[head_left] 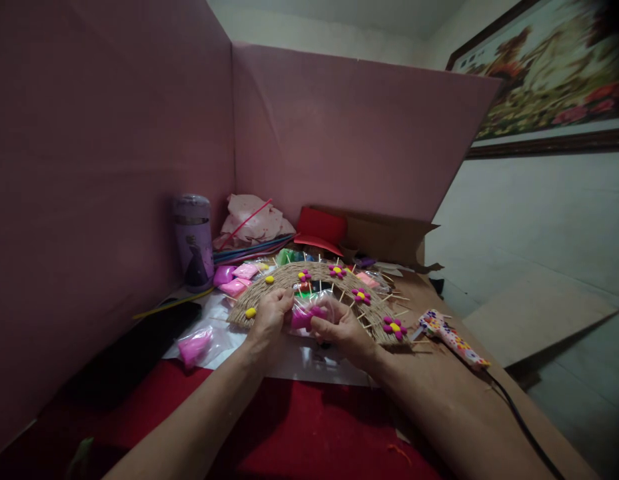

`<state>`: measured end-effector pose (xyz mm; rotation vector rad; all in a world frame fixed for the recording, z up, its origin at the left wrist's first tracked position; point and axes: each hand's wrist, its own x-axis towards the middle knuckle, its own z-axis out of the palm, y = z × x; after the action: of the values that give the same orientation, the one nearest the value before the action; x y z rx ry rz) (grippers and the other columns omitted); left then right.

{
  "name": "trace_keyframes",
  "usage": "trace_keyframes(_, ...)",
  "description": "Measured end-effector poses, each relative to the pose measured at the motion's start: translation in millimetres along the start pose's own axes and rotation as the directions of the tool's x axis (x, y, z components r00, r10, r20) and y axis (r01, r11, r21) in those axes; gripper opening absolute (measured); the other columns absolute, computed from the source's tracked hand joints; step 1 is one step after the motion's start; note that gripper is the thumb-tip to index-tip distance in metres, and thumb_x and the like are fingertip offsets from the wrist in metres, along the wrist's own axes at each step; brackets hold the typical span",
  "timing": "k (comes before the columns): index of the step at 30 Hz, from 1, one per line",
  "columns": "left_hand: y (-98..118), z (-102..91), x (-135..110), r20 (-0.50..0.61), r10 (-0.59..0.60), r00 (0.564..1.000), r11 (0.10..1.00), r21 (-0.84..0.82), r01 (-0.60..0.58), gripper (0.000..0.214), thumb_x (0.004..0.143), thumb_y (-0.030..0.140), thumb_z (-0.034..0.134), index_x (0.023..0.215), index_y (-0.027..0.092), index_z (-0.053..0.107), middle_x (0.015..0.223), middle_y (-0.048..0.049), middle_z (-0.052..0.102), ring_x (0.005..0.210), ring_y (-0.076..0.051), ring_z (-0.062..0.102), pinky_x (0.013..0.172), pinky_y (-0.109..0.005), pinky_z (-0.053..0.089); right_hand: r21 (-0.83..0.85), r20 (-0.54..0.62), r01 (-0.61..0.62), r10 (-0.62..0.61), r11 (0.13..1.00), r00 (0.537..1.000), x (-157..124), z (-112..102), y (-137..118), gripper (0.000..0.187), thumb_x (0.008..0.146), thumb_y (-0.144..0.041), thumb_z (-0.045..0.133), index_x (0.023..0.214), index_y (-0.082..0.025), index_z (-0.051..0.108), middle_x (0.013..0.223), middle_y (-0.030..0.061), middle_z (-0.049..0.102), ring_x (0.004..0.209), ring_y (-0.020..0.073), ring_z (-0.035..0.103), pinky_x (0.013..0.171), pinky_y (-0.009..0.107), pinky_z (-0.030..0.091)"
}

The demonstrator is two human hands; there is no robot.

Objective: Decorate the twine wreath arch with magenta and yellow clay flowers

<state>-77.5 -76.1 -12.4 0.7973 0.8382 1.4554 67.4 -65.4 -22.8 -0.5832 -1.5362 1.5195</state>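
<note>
Between my two hands is a clear plastic bag with magenta clay [303, 318] in it. My left hand [273, 317] pinches the bag's left side, thumb uppermost. On the other side my right hand [346, 331] has its fingers closed around the bag's edge. Just behind them lies an arch wound with twine [284, 275], with thin sticks poking out along it. Several magenta flowers with yellow centres, such as one flower [362, 297], sit on its top and right part. Plain yellow dots, including one dot [250, 312], are on the left part.
A purple tumbler [193, 243] stands at the left. Bags of pink clay [194, 347] lie on white paper. A flower-patterned glue gun [454, 339] with a black cord rests at the right. Pink panels [339, 133] rise behind and left; red cloth [289, 427] covers the front.
</note>
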Motion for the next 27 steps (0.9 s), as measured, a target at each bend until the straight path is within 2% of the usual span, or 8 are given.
trace_keyframes(4, 3.1, -1.3, 0.0, -0.014, 0.016, 1.000, 1.000, -0.019, -0.016, 0.034, 0.060, 0.036, 0.074, 0.065, 0.016, 0.046, 0.046, 0.0071, 0.044, 0.034, -0.004, 0.035, 0.035, -0.016, 0.022, -0.045, -0.103, 0.017, -0.021, 0.999, 0.994, 0.0, 1.0, 0.1, 0.027, 0.066, -0.036, 0.075, 0.071, -0.018, 0.055, 0.055, -0.0073, 0.047, 0.046, 0.0047, 0.039, 0.043, 0.016, 0.032)
trace_keyframes(6, 6.0, -0.9, -1.4, -0.011, 0.012, 1.000, 0.999, -0.043, -0.012, 0.034, 0.061, 0.035, 0.074, 0.066, 0.016, 0.046, 0.048, 0.0068, 0.045, 0.035, -0.004, 0.035, 0.035, -0.016, 0.023, -0.068, -0.122, 0.023, -0.031, 0.997, 0.992, -0.2, 0.1, 0.1, 0.025, 0.067, -0.037, 0.073, 0.076, -0.018, 0.059, 0.058, -0.0056, 0.051, 0.048, 0.0055, 0.042, 0.043, 0.016, 0.035)
trace_keyframes(9, 9.2, 0.6, -3.9, -0.003, -0.018, 1.000, 0.999, -0.041, 0.018, 0.033, 0.061, 0.035, 0.074, 0.068, 0.016, 0.048, 0.051, 0.0051, 0.050, 0.036, -0.005, 0.039, 0.035, -0.016, 0.025, -0.053, -0.049, 0.031, -0.034, 0.998, 0.998, -0.2, -1.6, -1.0, 0.031, 0.069, -0.036, 0.072, 0.095, -0.020, 0.065, 0.071, -0.0023, 0.059, 0.054, 0.0064, 0.046, 0.047, 0.018, 0.039)
trace_keyframes(12, 9.0, 2.2, -5.6, 0.027, -0.054, 0.998, 0.999, 0.004, 0.054, 0.032, 0.060, 0.035, 0.074, 0.066, 0.015, 0.051, 0.051, 0.0030, 0.052, 0.039, -0.007, 0.045, 0.038, -0.018, 0.032, -0.040, 0.081, 0.016, -0.013, 0.999, 0.997, 0.9, -2.8, -3.1, 0.039, 0.069, -0.034, 0.073, 0.105, -0.021, 0.064, 0.070, -0.0023, 0.059, 0.055, 0.0065, 0.046, 0.049, 0.018, 0.038)
trace_keyframes(15, 6.2, 2.5, -5.6, 0.048, -0.051, 0.998, 0.999, 0.019, 0.050, 0.032, 0.057, 0.033, 0.076, 0.062, 0.015, 0.050, 0.049, 0.0034, 0.051, 0.040, -0.007, 0.046, 0.039, -0.018, 0.033, -0.103, 0.113, 0.047, -0.035, 0.994, 0.993, 2.2, -3.8, -4.5, 0.035, 0.068, -0.032, 0.073, 0.100, -0.022, 0.065, 0.074, -0.0024, 0.059, 0.057, 0.0062, 0.046, 0.051, 0.018, 0.038)
trace_keyframes(19, 2.0, 2.0, -3.5, 0.061, -0.031, 0.998, 0.999, 0.025, 0.029, 0.036, 0.057, 0.033, 0.076, 0.058, 0.015, 0.045, 0.046, 0.0061, 0.043, 0.037, -0.003, 0.036, 0.036, -0.016, 0.024, -0.180, 0.086, 0.108, -0.093, 0.978, 0.992, 2.0, -3.1, -5.3, 0.024, 0.066, -0.029, 0.075, 0.086, -0.022, 0.063, 0.075, -0.0042, 0.057, 0.058, 0.0058, 0.046, 0.054, 0.018, 0.038)
trace_keyframes(23, 1.0, 2.8, -2.4, 0.063, -0.027, 0.998, 1.000, 0.013, 0.026, 0.039, 0.059, 0.040, 0.074, 0.059, 0.016, 0.044, 0.040, 0.0091, 0.034, 0.034, -0.002, 0.026, 0.035, -0.015, 0.020, -0.145, -0.010, 0.105, -0.107, 0.984, 0.994, 0.8, -0.3, -3.9, 0.025, 0.065, -0.030, 0.076, 0.078, -0.020, 0.058, 0.067, -0.0056, 0.053, 0.058, 0.0069, 0.046, 0.055, 0.019, 0.038)
trace_keyframes(27, 2.4, 1.6, -1.0, 0.021, -0.002, 1.000, 1.000, 0.010, 0.002, 0.036, 0.059, 0.036, 0.074, 0.059, 0.016, 0.044, 0.039, 0.0094, 0.033, 0.034, -0.002, 0.026, 0.035, -0.015, 0.019, -0.090, -0.062, 0.084, -0.089, 0.992, 0.994, 0.6, 0.0, -0.2, 0.026, 0.064, -0.030, 0.076, 0.078, -0.019, 0.057, 0.066, -0.0048, 0.055, 0.059, 0.0082, 0.049, 0.056, 0.020, 0.041)
